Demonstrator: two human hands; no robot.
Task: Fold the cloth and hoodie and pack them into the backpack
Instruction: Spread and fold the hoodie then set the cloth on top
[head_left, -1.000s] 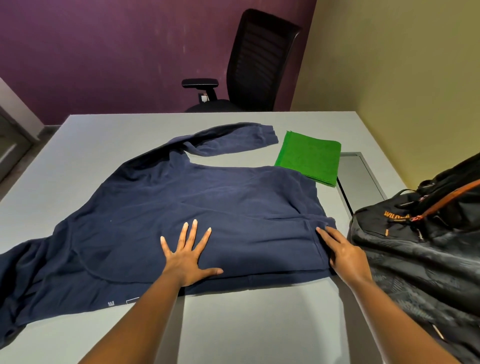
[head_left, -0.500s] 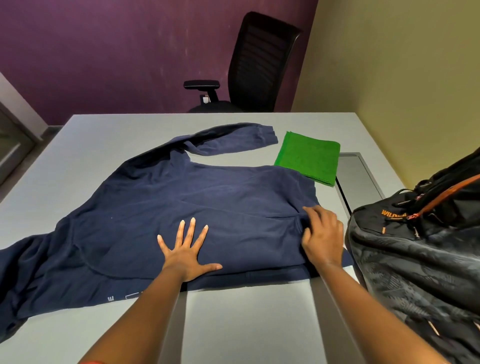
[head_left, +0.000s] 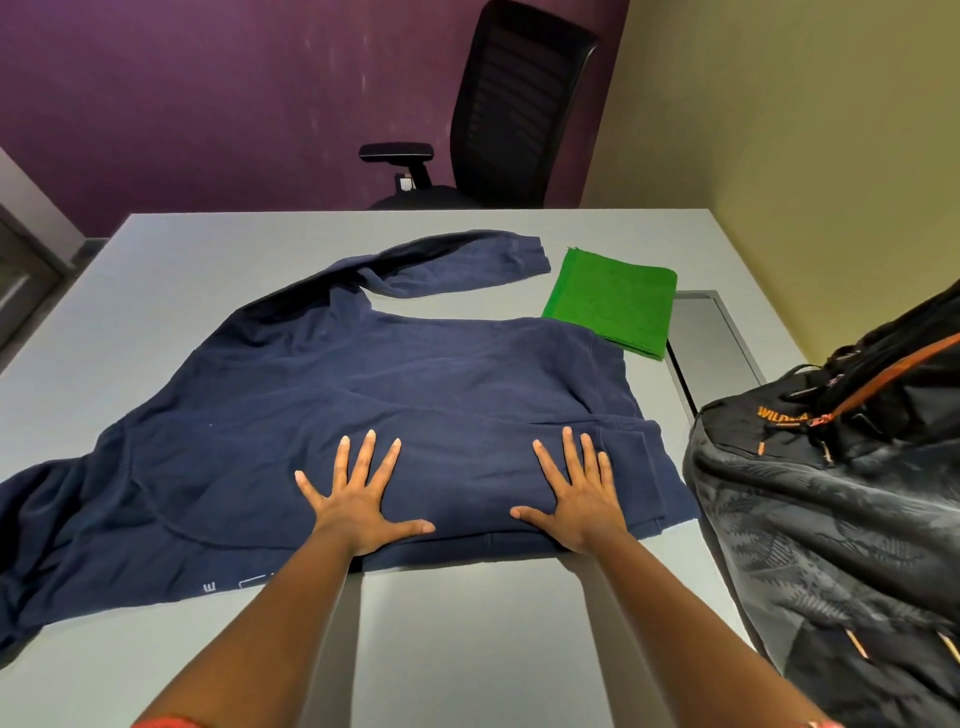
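Since a moment ago my right hand (head_left: 582, 501) has slid inward and flattened; both grips are wide, fingers spread, holding nothing. From the left: the hoodie (head_left: 363, 405) sprawls across the bench (head_left: 208, 249), my left hand (head_left: 358, 501) pressing its near hem. The folded cloth (head_left: 615, 299) lies toward the far right corner, the backpack (head_left: 831, 509) at the right edge.

My head camera is looking forward and down, close over the table (head_left: 467, 649); it is facing the far chair (head_left: 514, 104); no second view.
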